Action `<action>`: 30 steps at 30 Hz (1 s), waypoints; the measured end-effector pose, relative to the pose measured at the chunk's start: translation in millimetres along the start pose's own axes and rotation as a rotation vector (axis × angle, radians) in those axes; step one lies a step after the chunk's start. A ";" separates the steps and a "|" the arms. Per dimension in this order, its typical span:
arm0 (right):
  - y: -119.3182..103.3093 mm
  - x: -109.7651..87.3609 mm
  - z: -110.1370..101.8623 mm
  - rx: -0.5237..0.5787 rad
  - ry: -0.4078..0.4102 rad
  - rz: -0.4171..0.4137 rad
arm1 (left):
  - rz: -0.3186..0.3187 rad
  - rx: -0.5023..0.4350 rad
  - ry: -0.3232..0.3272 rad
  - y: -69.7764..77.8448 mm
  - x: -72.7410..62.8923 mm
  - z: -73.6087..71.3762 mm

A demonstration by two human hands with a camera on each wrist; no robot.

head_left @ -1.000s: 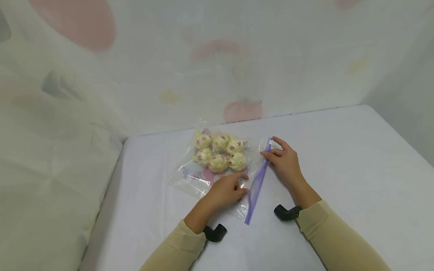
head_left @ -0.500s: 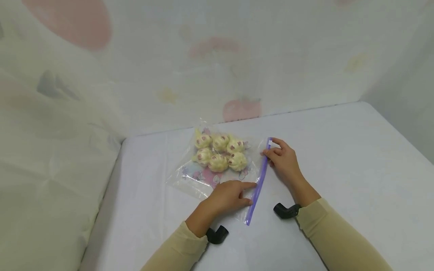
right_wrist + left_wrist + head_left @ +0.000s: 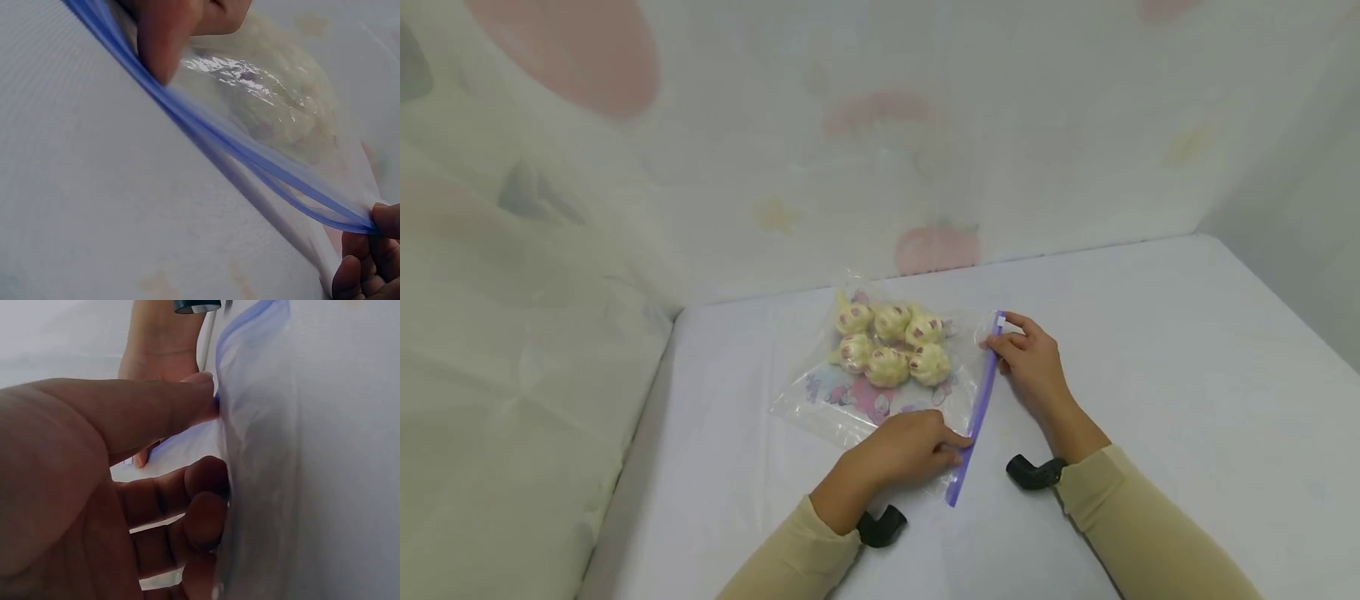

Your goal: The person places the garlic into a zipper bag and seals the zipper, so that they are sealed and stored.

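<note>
A clear zip bag (image 3: 820, 400) with a purple zip strip (image 3: 981, 404) lies on the white-covered table. Inside it are several garlic bulbs (image 3: 887, 367), pale with purple patches. My right hand (image 3: 1033, 362) pinches the strip's far end beside the white slider (image 3: 1001, 322); in the right wrist view, fingertips (image 3: 384, 219) hold that end, with the strip's two edges gaping nearby. My left hand (image 3: 902, 446) rests over the near part of the bag, its extended index finger pressing the strip. The left wrist view has the thumb (image 3: 169, 406) touching the strip's edge, the other fingers bent against the bag.
A patterned cloth wall (image 3: 940, 183) rises behind the table (image 3: 1165, 358), and another cloth wall (image 3: 512, 350) stands at the left. Black wrist devices sit under both sleeves (image 3: 1150, 517). The bag's far corner reaches close to the back wall.
My left hand has moved from over the bag onto the purple strip, then slid along it toward the near end. The gaping strip looks flatter. My right hand keeps hold of the far end.
</note>
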State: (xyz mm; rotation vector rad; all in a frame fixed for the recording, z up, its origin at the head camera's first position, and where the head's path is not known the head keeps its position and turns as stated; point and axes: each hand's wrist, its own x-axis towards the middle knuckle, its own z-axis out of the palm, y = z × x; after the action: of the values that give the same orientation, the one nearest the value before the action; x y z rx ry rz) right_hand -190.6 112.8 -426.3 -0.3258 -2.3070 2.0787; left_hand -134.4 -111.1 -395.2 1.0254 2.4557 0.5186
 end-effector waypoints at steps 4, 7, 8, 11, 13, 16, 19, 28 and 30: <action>-2.7 3.1 2.0 0.019 0.027 -0.024 | 0.013 -0.052 0.006 -3.3 1.0 -3.7; -2.8 3.3 2.5 0.021 0.044 -0.023 | 0.006 -0.113 0.000 -3.9 1.6 -3.2; -2.3 2.9 2.6 0.024 0.051 -0.019 | 0.008 -0.125 0.001 -3.6 1.9 -2.7; 0.7 1.0 2.7 0.041 0.070 0.003 | 0.000 -0.168 -0.004 -2.0 2.8 -1.4; 3.0 -0.2 3.4 0.063 0.080 0.015 | -0.007 -0.174 -0.007 -0.6 3.8 -2.3; 6.8 -1.7 4.5 0.092 0.082 0.027 | -0.014 -0.172 0.022 1.9 8.2 -8.2; 10.8 -3.3 5.2 0.108 0.073 0.018 | -0.030 -0.208 0.136 4.6 20.3 -17.3; 18.6 0.1 15.9 0.092 0.069 -0.039 | -0.067 -0.383 0.544 -2.0 75.7 -37.2; 20.8 1.5 19.9 0.086 0.061 -0.043 | -0.105 -0.398 0.572 -5.3 84.5 -38.7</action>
State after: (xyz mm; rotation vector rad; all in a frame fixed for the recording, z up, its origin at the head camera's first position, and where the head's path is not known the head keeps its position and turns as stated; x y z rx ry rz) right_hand -192.1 95.5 -449.3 -0.3298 -2.1636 2.1097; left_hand -211.1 -59.3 -385.6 0.6379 2.6836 1.3545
